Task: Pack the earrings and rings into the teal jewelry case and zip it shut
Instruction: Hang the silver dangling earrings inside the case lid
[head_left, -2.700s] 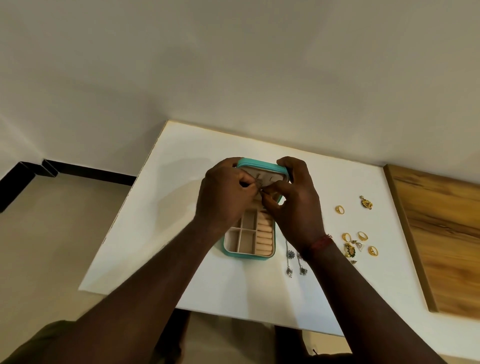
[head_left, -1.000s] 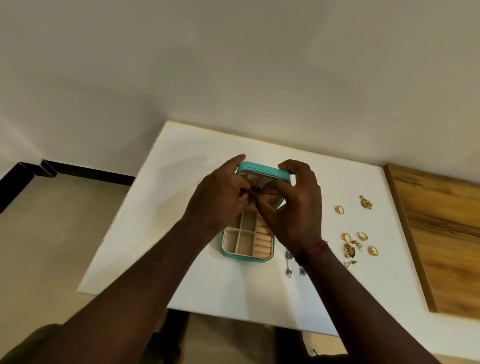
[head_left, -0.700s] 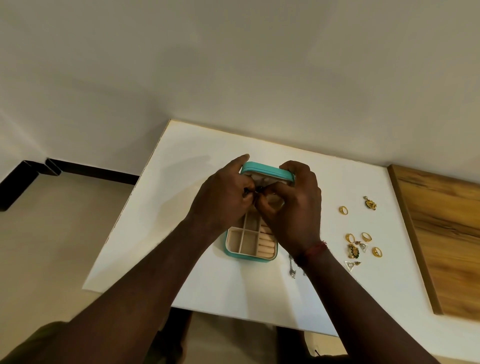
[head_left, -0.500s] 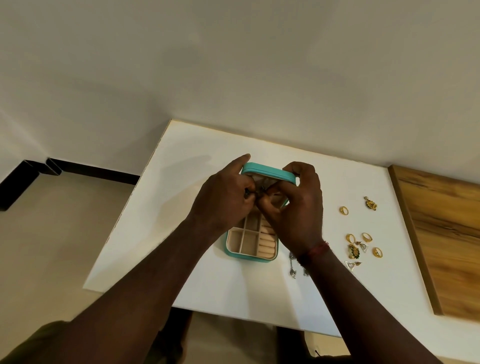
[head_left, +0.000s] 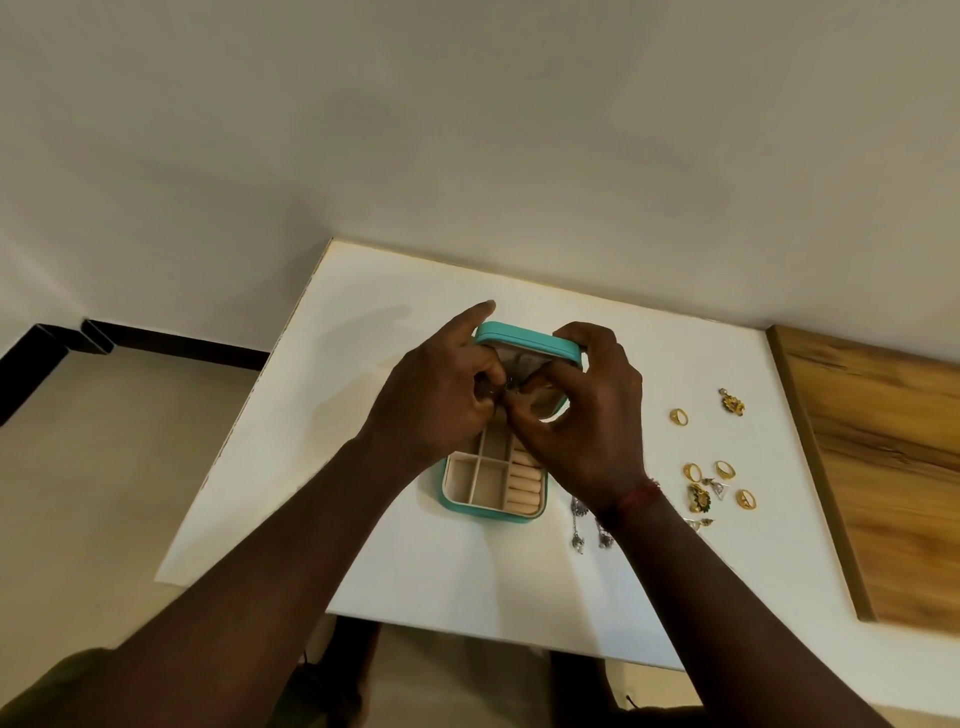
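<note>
White table against a pale wall carries the teal case, which lies open with its lid standing up at the far end. We see beige compartments in its tray and a column of ring rolls along the right side; only lining shows in the near cells. Over the tray our left hand and right hand meet. The fingertips of both pinch a small dark earring just before the lid's inside, and the left forefinger lies straight along the lid's edge. Right of the case lie two silver drop earrings, partly under the right wrist, then gold rings and gold earrings, with a wooden board beyond. Both hands cover the tray's far cells, and the pinched piece is too small to make out.
</note>
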